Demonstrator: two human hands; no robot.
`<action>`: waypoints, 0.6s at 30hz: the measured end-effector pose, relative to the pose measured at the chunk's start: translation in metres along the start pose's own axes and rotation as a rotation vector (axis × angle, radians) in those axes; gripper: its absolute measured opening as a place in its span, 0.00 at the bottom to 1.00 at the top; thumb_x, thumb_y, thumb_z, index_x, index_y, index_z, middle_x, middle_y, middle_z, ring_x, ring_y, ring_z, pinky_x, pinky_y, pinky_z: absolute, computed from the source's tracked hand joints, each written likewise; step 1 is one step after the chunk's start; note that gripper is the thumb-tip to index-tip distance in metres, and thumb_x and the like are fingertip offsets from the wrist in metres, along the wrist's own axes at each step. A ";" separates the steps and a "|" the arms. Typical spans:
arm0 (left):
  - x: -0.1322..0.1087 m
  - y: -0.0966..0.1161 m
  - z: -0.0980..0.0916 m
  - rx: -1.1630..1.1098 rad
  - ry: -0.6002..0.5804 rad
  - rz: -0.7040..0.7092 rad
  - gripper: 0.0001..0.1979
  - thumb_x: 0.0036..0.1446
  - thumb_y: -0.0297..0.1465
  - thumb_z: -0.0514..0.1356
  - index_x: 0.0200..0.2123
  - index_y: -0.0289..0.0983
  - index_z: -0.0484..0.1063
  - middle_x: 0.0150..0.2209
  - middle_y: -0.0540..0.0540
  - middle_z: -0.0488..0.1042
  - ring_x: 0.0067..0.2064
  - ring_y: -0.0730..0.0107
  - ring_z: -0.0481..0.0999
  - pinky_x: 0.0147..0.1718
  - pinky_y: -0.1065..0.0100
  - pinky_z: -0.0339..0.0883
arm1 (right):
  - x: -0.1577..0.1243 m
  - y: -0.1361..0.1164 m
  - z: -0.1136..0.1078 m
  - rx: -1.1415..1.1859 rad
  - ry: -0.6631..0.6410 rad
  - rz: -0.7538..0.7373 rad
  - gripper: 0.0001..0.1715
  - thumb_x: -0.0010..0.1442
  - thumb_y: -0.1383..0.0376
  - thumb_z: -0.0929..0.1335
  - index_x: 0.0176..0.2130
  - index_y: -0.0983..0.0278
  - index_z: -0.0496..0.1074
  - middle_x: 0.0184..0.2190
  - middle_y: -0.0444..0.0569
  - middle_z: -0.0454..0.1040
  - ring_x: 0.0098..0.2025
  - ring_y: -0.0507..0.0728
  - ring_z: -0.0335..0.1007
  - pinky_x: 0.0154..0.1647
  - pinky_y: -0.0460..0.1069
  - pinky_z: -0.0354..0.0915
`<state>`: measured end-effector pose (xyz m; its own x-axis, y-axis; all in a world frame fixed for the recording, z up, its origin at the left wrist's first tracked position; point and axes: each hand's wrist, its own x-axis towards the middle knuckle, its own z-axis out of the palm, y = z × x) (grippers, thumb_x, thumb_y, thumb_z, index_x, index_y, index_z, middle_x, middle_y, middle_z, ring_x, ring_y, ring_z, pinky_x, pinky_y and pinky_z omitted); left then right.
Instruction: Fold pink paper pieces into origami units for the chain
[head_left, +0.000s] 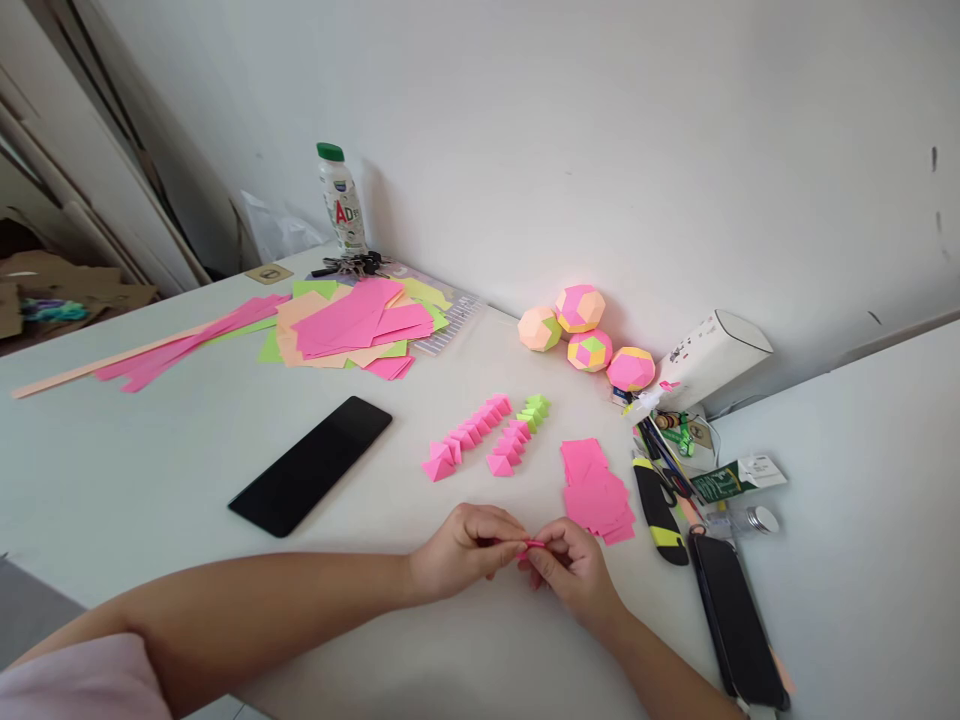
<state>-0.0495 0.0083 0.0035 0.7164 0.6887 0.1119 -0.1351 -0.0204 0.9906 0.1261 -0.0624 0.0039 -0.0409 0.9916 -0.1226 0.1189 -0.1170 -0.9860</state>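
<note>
Between my two hands, near the front of the white table, is a small folded piece of pink paper (534,544). The fingertips of my left hand (474,545) pinch its left end. My right hand (571,570) pinches the other end, and the fingers hide most of the paper. Just beyond lie a row of folded pink paper units (469,437) and a second row of pink and green folded units (517,437). A loose stack of pink paper squares (596,492) rests to the right, close to my right hand.
A black phone (311,465) lies at left. Coloured paper sheets (349,325), keys (351,265) and a bottle (341,200) stand farther back. Several paper balls (579,308) sit by the wall. At right are a utility knife (658,510), a white box (712,355) and a black case (739,620).
</note>
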 end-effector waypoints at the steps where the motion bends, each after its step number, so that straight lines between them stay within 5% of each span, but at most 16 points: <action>1: 0.000 -0.001 0.000 -0.004 0.001 -0.006 0.12 0.56 0.34 0.59 0.31 0.32 0.79 0.29 0.41 0.76 0.25 0.74 0.69 0.19 0.74 0.63 | 0.000 0.000 0.000 -0.001 0.001 -0.004 0.11 0.57 0.58 0.69 0.30 0.63 0.66 0.20 0.45 0.75 0.21 0.52 0.71 0.22 0.45 0.66; 6: -0.001 -0.003 0.001 -0.045 -0.019 -0.060 0.12 0.56 0.35 0.59 0.32 0.31 0.78 0.29 0.43 0.74 0.21 0.78 0.66 0.17 0.75 0.61 | -0.002 0.001 0.001 -0.032 0.008 -0.047 0.11 0.58 0.58 0.68 0.30 0.63 0.67 0.21 0.45 0.75 0.20 0.51 0.70 0.21 0.45 0.66; 12: 0.000 0.002 0.001 -0.002 0.001 -0.043 0.11 0.55 0.34 0.60 0.29 0.32 0.78 0.29 0.43 0.77 0.31 0.69 0.73 0.29 0.71 0.67 | -0.002 -0.002 0.004 -0.128 -0.008 -0.074 0.12 0.59 0.57 0.66 0.31 0.63 0.66 0.22 0.45 0.74 0.20 0.51 0.68 0.20 0.45 0.64; 18: -0.003 0.002 0.004 0.147 0.012 -0.009 0.10 0.55 0.30 0.59 0.28 0.32 0.78 0.27 0.43 0.76 0.29 0.70 0.72 0.28 0.71 0.65 | 0.000 -0.004 0.004 -0.249 0.014 -0.155 0.11 0.57 0.59 0.66 0.28 0.63 0.68 0.16 0.42 0.69 0.18 0.51 0.64 0.19 0.45 0.59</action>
<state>-0.0496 0.0033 0.0049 0.7087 0.6981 0.1024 -0.0259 -0.1193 0.9925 0.1212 -0.0626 0.0071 -0.0641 0.9975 0.0309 0.3520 0.0516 -0.9346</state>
